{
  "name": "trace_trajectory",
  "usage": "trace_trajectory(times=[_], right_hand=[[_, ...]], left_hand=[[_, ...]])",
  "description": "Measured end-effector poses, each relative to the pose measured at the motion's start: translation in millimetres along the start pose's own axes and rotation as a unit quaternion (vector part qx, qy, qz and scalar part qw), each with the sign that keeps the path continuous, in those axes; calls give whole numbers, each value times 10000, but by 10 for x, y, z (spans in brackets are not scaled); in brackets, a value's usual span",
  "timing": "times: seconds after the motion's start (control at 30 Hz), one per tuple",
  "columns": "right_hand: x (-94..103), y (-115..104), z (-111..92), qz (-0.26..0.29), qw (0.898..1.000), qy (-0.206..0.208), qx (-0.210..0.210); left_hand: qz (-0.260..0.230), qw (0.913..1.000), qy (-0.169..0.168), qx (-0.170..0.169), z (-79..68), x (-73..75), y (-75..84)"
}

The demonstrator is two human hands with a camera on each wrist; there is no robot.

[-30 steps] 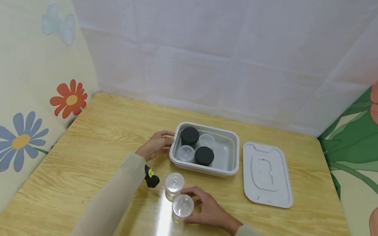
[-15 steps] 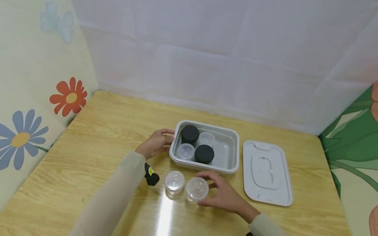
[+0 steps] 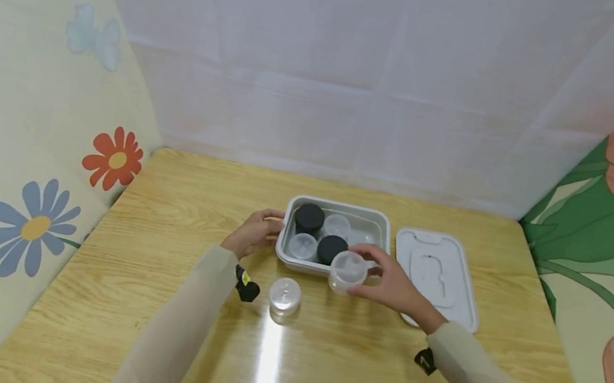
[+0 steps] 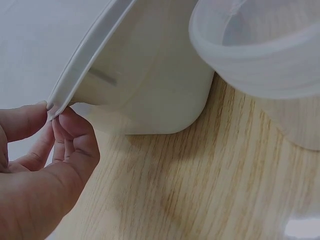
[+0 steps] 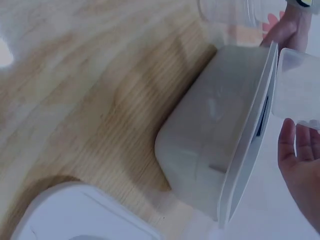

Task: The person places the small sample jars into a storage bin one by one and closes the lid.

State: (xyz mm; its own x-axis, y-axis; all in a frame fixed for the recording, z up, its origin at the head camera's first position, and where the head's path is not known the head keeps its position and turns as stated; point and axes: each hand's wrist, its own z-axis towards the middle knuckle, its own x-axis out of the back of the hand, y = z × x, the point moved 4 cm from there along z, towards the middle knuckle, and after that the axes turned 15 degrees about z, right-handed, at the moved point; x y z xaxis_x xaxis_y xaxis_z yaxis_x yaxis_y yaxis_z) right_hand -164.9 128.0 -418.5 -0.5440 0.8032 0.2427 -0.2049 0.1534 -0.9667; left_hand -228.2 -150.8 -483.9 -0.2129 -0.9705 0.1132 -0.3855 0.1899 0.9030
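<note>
In the head view my left hand is at the left end of a white plastic tub; the left wrist view shows thumb and fingers pinching the tub's rim. My right hand grips a small clear plastic jar by its side, raised over the tub's front right edge. From the right wrist, that jar appears beside the rim, partly cut off by the frame. Another clear jar stands on the table in front of the tub.
Inside the tub are two black-topped round containers and two clear ones, grouped toward the left; bare tub floor shows at the right. A white rectangular lid lies flat right of the tub. White cloth hangs behind the table.
My right hand has carried its clear jar from beside the other jar up and rightward to the tub's front edge. The left hand stays at the rim.
</note>
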Motion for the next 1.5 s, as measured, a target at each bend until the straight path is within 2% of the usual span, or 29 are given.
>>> trace_trajectory(times=[0.3,0.5,0.93,1.2,1.5], right_hand=[[359,151,177,70,9982,538,-252],[502,261,258,118,9959,722,-536],[516,388,523,-106,9916,1144,-595],[505,417,564,-369,9883,1422,-408],[559,479,584,-745,9804,1749,-526]], left_hand=[[-26,10000,-13,-34,-6,10,-1],[-67,10000,-31,14,-15,5,5],[-98,9999,-44,-2,-11,7,-1],[-114,9999,-20,-16,-19,-4,-18],[-79,10000,-43,-8,-26,-7,5]])
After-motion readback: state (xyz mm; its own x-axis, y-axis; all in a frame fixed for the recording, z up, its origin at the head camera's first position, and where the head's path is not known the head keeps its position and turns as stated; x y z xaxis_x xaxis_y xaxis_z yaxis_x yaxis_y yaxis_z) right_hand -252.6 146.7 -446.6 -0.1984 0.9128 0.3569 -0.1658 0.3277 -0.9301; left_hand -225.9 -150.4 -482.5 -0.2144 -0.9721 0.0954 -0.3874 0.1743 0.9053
